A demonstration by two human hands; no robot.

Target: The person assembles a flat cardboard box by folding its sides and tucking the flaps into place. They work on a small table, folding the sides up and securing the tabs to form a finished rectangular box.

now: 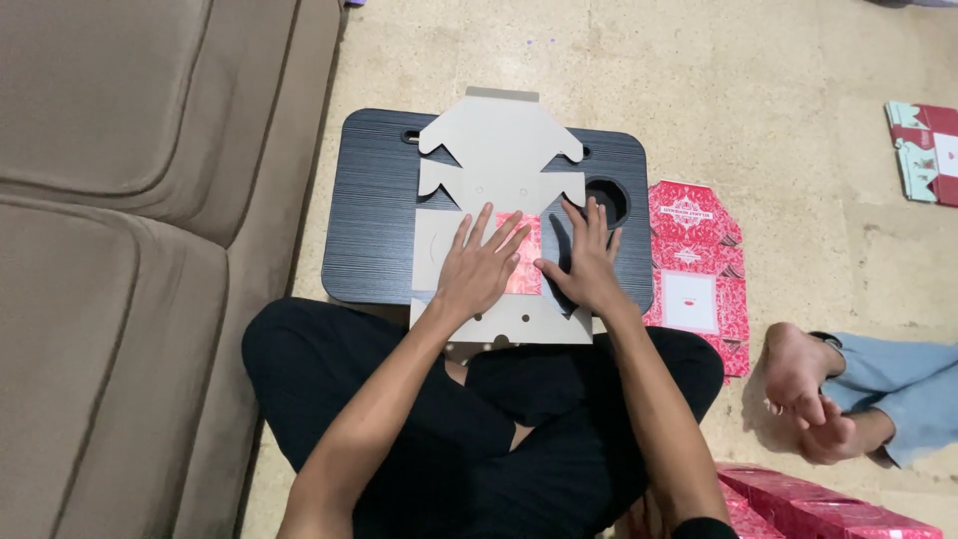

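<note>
Closest to the camera, at six o'clock, I see crossed legs in black trousers [479, 419] on the floor, both forearms reaching out over them. Just beyond, my left hand [477, 269] lies flat with fingers spread on a grey die-cut cardboard blank [499, 150]; it grips nothing, only presses down near the middle, where a pink printed panel [527, 262] shows folded over. My right hand [589, 262] lies at its three o'clock side, also open and flat, fingers on the fold beside that panel, thumb angled toward the left hand; nothing is clasped in it either.

The blank rests on a black lap tray [374, 220], plain side up, its near edge overhanging the tray toward my knees, its far flaps pointing to twelve o'clock. I judge the step in hand to be creasing a side panel inward along its score line. The next move, as I read it, calls for steady pressure along the whole crease and a second panel brought over squarely, without the blank sliding on the tray.

At three o'clock of the tray, a red patterned flat carton [694, 269] lies on the floor. Farther out at four o'clock, another person's bare foot [798, 364] and a hand show, with a pale blue trouser leg. At nine o'clock stands a beige sofa [120, 250]. Far off at two o'clock lies another flat carton [926, 150].
</note>
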